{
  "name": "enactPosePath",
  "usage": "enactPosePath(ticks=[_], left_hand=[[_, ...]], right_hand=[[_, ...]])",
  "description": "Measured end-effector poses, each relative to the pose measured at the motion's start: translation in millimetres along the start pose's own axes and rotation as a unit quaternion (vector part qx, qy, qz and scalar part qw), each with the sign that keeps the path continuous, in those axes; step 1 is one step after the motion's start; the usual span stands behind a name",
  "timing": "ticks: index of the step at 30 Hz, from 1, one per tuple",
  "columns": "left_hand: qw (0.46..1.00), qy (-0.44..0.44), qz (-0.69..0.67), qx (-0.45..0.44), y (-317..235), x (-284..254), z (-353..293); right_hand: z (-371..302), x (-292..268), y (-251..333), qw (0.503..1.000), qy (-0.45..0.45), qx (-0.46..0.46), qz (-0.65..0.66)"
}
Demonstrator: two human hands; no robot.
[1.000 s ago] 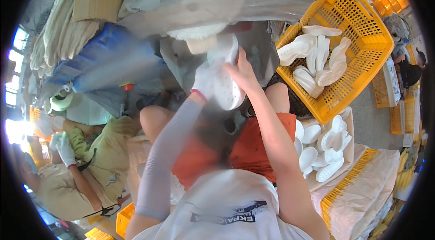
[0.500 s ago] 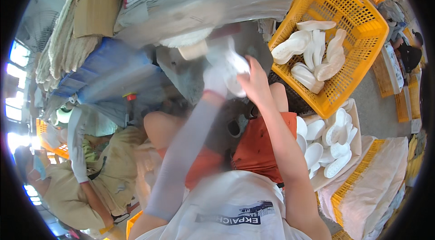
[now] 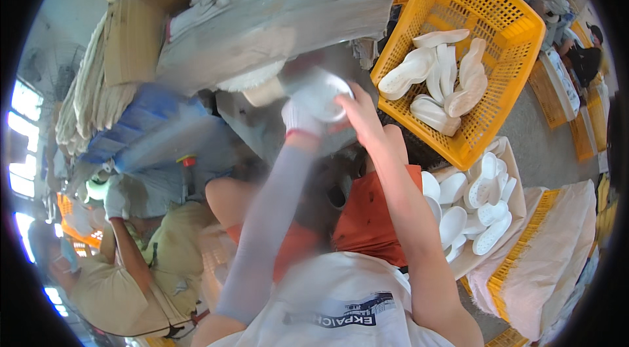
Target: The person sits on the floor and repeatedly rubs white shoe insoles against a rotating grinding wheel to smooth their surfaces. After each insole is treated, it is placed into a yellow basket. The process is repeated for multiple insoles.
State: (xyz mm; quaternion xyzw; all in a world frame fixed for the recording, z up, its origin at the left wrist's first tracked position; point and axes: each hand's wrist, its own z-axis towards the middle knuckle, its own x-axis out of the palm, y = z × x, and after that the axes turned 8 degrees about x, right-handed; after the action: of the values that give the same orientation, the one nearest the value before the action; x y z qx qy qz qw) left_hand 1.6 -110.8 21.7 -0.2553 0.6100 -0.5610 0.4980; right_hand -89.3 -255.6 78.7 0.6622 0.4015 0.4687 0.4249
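Holding a white shoe in front of the body, above the knees and just beside a round pale wheel, with both hands on it. Gripping its left side with the left hand, in a white glove with a red cuff; too blurred there to tell one finger from another. Gripping its right side with the bare right hand, with the thumb reaching over toward the rim. Too smeared to tell whether touching the wheel or just clear of it.

Slanting the left forearm up and to the right, in a pale grey sleeve; slanting the bare right forearm up and to the left, so as to meet over the gap between the legs.

Seated with knees apart, in orange shorts. Flanked on the right by a yellow basket with white shoe-shaped pieces inside, and below that by a pale box of more white shoes.
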Motion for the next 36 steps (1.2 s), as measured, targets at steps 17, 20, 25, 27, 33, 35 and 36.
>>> enactPosePath(ticks=[17, 20, 25, 27, 33, 35, 36], left_hand=[[0.84, -0.194, -0.501, -0.074, 37.9, 35.5, 22.5], [0.908, -0.168, -0.383, -0.018, 71.9, 36.6, 33.1], [0.885, -0.094, -0.452, -0.053, 92.5, 17.7, 38.4], [0.879, -0.075, -0.465, -0.07, 83.4, 16.6, 13.7], [0.754, -0.049, -0.631, -0.174, 33.3, 48.3, -60.4], [0.873, -0.06, -0.472, -0.104, 18.8, 46.0, -57.0], [0.957, -0.052, -0.285, -0.011, 12.7, 40.8, -51.3]], right_hand=[[17.8, 37.1, 0.0, 0.94, -0.222, -0.084, -0.244], [33.0, 44.1, -0.2, 0.934, -0.207, -0.071, -0.281], [39.9, 56.2, -19.2, 0.931, -0.182, -0.069, -0.308], [13.0, 53.9, -38.8, 0.934, -0.144, -0.059, -0.321], [-78.7, 20.6, -72.7, 0.882, -0.149, -0.179, -0.409], [-73.4, 12.2, -54.0, 0.928, -0.136, -0.152, -0.313], [-64.3, 9.4, -38.5, 0.951, -0.133, -0.087, -0.267]])
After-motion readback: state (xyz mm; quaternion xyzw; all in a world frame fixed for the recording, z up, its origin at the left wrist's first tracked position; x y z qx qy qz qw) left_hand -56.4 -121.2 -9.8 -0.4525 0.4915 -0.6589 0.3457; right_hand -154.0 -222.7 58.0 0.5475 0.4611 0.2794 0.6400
